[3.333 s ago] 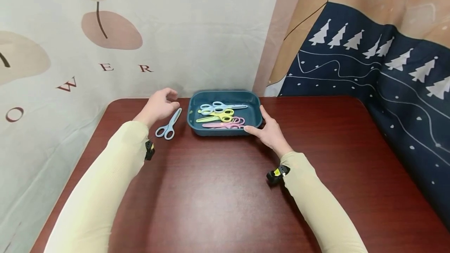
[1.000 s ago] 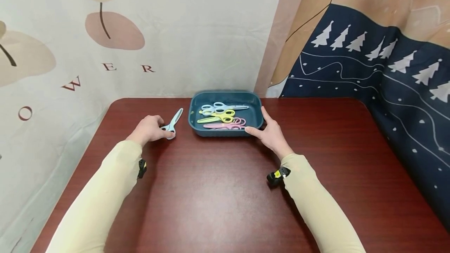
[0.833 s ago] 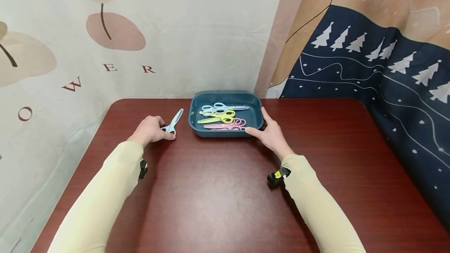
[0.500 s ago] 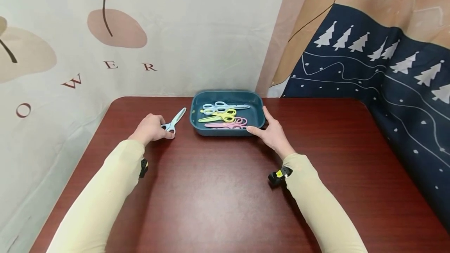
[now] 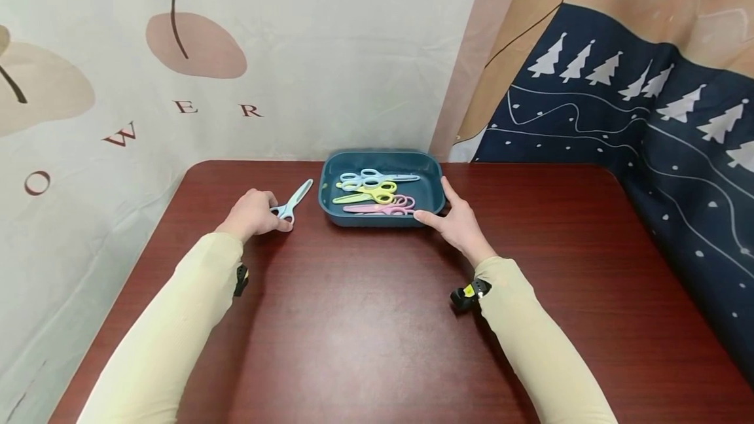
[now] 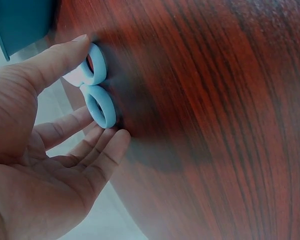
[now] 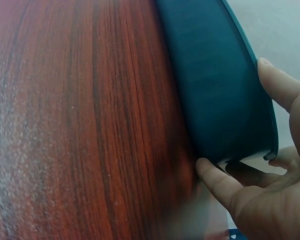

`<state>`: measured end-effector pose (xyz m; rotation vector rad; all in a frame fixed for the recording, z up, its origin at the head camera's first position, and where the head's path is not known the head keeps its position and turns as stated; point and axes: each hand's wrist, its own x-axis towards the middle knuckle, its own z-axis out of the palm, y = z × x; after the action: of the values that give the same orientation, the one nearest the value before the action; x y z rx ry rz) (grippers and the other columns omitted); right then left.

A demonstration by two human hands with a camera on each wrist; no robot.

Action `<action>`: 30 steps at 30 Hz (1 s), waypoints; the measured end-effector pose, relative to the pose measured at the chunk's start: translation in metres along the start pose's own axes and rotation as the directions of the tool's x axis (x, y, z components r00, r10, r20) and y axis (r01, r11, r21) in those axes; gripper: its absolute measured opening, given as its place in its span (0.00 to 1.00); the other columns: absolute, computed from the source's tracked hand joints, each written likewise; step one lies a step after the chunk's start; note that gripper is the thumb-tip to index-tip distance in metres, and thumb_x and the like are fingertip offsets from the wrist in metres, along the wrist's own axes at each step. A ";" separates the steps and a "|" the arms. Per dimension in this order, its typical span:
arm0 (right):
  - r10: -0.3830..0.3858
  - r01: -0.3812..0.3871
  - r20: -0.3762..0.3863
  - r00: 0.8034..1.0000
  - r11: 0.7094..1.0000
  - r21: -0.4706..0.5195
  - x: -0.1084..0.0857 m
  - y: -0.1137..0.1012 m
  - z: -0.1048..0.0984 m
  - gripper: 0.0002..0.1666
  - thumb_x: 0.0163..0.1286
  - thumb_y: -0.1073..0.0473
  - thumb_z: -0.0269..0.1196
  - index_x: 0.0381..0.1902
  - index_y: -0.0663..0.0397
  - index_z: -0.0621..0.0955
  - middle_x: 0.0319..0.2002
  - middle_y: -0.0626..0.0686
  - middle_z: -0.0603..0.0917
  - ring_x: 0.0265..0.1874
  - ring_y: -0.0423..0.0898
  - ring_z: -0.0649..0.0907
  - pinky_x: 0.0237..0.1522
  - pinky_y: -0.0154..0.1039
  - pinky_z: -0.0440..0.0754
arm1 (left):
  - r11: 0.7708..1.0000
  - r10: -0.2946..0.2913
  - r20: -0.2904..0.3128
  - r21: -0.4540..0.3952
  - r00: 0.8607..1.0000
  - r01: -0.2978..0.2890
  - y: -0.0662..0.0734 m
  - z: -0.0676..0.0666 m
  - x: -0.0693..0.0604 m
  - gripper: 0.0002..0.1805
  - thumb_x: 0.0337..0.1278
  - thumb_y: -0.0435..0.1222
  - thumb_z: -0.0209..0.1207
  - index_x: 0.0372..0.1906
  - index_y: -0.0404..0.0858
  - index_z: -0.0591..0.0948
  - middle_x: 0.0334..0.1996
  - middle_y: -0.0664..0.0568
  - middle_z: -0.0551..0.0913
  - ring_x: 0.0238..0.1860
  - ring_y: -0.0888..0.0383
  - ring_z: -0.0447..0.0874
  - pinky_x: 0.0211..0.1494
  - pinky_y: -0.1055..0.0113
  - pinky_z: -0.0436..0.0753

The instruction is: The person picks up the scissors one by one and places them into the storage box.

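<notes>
At the left of the table, my left hand (image 5: 250,213) holds the handle end of light blue scissors (image 5: 299,195), which lie on the wood with the blade end pointing to the back right. In the left wrist view the thumb touches one ring and the fingers reach the other ring (image 6: 109,114). A dark teal plastic box (image 5: 377,222) stands at the back centre. My right hand (image 5: 461,222) grips its front right corner, thumb on the rim and fingers along the side. Inside lie light blue scissors (image 5: 403,178), yellow-green scissors (image 5: 352,199) and pink scissors (image 5: 360,209).
The box and scissors rest on a dark red-brown wooden table (image 5: 353,319). Behind the table's far edge hangs a pale printed cloth (image 5: 341,70). A navy cloth with white trees (image 5: 565,110) hangs along the right side.
My left hand has come down from above the blade end of the loose scissors to their handles and taken hold of them. My right hand stays on the box.
</notes>
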<state>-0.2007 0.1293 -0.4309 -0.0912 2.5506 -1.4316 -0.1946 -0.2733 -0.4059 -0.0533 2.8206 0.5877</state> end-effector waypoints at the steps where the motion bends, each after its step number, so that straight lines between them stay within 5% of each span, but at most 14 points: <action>1: -0.001 0.001 -0.001 1.000 1.000 -0.002 0.000 0.000 0.000 0.63 0.67 0.42 0.72 0.85 0.44 0.47 0.83 0.57 0.54 0.78 0.59 0.61 0.76 0.58 0.64 | 1.000 0.000 -0.001 0.000 1.000 0.000 0.001 0.000 0.000 0.29 0.52 0.43 0.74 0.49 0.23 0.80 0.41 0.34 0.80 0.43 0.41 0.75 0.45 0.50 0.77; 30: -0.031 0.031 -0.011 0.999 0.999 -0.010 0.000 -0.001 0.000 0.62 0.67 0.44 0.72 0.85 0.46 0.47 0.82 0.58 0.55 0.78 0.58 0.63 0.76 0.57 0.64 | 0.999 -0.004 0.000 -0.042 1.000 0.004 0.000 -0.004 -0.001 0.30 0.50 0.43 0.76 0.47 0.26 0.74 0.39 0.35 0.78 0.41 0.42 0.74 0.43 0.52 0.76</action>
<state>-0.2005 0.1292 -0.4303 -0.1254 2.5763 -1.4351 -0.1944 -0.2747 -0.4018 -0.0670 2.8072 0.6462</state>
